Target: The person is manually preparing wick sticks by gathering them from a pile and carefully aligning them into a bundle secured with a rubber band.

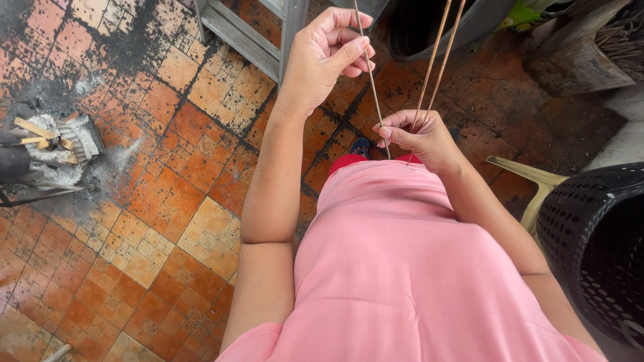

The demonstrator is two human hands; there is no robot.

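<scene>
Left hand (332, 53): pinching a thin grey stick (373, 84) near its upper part.
Right hand (419, 137): closed on two brown sticks (436, 60); the grey stick's lower end crosses beside its fingers.

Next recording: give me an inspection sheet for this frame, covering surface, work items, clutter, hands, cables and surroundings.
Surface: orange patterned floor tiles, black soot stains at upper left.
Work items: thin grey stick and two brown sticks, running up out of view.
Clutter: ash pile with wood scraps at left.
Hands: left hand pinches the grey stick; right hand holds all three sticks lower down.
Cables: dark cord near the ash, uncertain.
Surroundings: metal frame, dark tub, black perforated basket, pale chair leg.
</scene>
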